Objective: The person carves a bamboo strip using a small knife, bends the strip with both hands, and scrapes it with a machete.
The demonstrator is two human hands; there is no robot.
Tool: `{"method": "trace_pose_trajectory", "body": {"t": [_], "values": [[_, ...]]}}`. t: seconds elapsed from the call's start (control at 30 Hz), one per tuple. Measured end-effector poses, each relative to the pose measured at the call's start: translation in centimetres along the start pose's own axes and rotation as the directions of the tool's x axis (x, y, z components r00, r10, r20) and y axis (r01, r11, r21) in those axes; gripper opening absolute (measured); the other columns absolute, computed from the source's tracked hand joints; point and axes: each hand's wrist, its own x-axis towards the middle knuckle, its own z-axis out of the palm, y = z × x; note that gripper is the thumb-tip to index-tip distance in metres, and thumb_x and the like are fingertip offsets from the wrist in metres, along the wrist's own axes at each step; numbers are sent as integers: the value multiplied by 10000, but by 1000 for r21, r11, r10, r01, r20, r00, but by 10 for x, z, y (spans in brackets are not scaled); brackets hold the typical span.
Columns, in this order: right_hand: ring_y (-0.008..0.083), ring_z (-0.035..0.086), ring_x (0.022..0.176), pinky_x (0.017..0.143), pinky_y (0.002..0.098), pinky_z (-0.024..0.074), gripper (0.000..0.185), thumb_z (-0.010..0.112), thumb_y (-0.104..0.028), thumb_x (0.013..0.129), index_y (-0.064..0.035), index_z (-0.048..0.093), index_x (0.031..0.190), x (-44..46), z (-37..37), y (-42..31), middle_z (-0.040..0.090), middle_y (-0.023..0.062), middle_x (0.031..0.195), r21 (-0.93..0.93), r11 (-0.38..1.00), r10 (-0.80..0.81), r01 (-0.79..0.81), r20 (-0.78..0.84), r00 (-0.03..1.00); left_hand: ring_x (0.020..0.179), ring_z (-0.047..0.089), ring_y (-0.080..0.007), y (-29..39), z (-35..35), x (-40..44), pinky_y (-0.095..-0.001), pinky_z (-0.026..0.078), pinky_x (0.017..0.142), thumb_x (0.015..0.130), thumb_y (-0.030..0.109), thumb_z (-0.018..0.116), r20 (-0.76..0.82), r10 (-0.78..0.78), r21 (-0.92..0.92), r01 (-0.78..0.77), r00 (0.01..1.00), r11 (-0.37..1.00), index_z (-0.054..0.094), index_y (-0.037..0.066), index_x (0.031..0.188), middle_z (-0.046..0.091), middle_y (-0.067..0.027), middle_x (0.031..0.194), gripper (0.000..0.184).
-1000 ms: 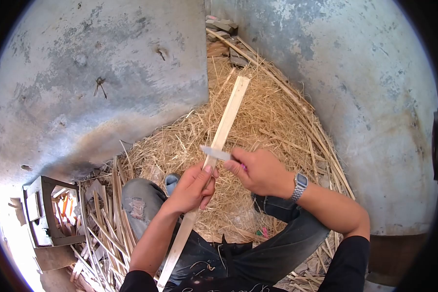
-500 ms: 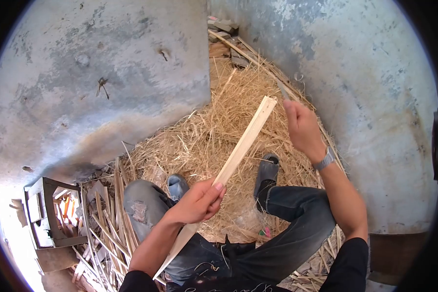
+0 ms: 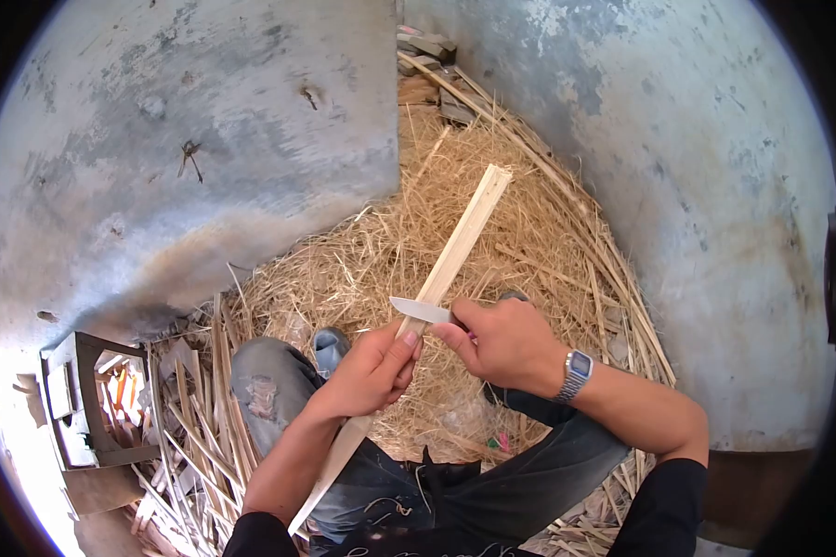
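A long pale wooden strip (image 3: 463, 239) runs slantwise from my lap up over the shavings, its far end frayed. My left hand (image 3: 370, 369) is wrapped round its middle, thumb on top. Just beyond that thumb, the blade of a knife (image 3: 422, 309) lies across the strip. My right hand (image 3: 508, 343), wearing a metal watch (image 3: 576, 369) at the wrist, is closed on the knife handle, which is mostly hidden by the fingers.
Curly wood shavings (image 3: 344, 269) cover the floor between two grey walls (image 3: 251, 111). Split sticks (image 3: 204, 418) and a dark wooden frame (image 3: 84, 399) are at the left. More long strips (image 3: 567, 195) lie along the right wall. My bent legs (image 3: 529, 483) flank the work.
The knife went out past the strip's far end, then came back to the strip near my left hand. The strip's far end swung right and partly back.
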Motion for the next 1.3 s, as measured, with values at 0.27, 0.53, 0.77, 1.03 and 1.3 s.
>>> {"method": "trace_pose_trajectory", "body": {"t": [0.27, 0.53, 0.77, 1.03, 1.3], "values": [[367, 581, 470, 453, 482, 448, 380, 603, -422, 993, -91, 577, 808, 7, 7, 4, 539, 136, 521, -135, 989, 63, -66, -23, 998, 396, 347, -62, -8, 0, 2, -235, 278, 368, 1118, 322, 381, -84, 116, 270, -89, 990, 959, 460, 96, 961, 385, 42, 555, 287], [372, 581, 452, 427, 465, 457, 433, 559, -499, 999, -108, 608, 820, 28, -11, 43, 538, 133, 496, -45, 989, 127, -140, -221, 967, 423, 399, -60, 0, -2, -4, -235, 337, 411, 1117, 295, 394, -88, 53, 146, -40, 995, 988, 479, 71, 955, 414, 40, 558, 289], [339, 569, 428, 412, 456, 425, 414, 559, -451, 1017, -96, 596, 807, 40, -16, 55, 520, 130, 492, -136, 985, 71, -105, -236, 969, 400, 357, -66, -3, -8, -11, -236, 305, 387, 1121, 296, 374, -59, -19, 39, 22, 998, 999, 460, 81, 960, 375, 39, 552, 282], [347, 588, 455, 440, 466, 451, 389, 576, -436, 1006, -93, 593, 824, 15, -9, 32, 542, 127, 514, -101, 994, -54, 38, -161, 985, 379, 329, -78, -4, -3, -9, -242, 277, 356, 1114, 346, 371, 32, -23, 3, 23, 999, 1000, 456, 88, 938, 347, 31, 548, 323], [320, 576, 445, 417, 436, 421, 440, 559, -464, 1015, -97, 566, 773, 20, -48, 73, 538, 116, 511, -76, 976, 152, -206, -442, 884, 379, 353, -96, -2, -7, -12, -252, 297, 363, 1120, 375, 355, 136, -60, -67, 69, 989, 995, 459, 68, 891, 347, 19, 525, 396]]}}
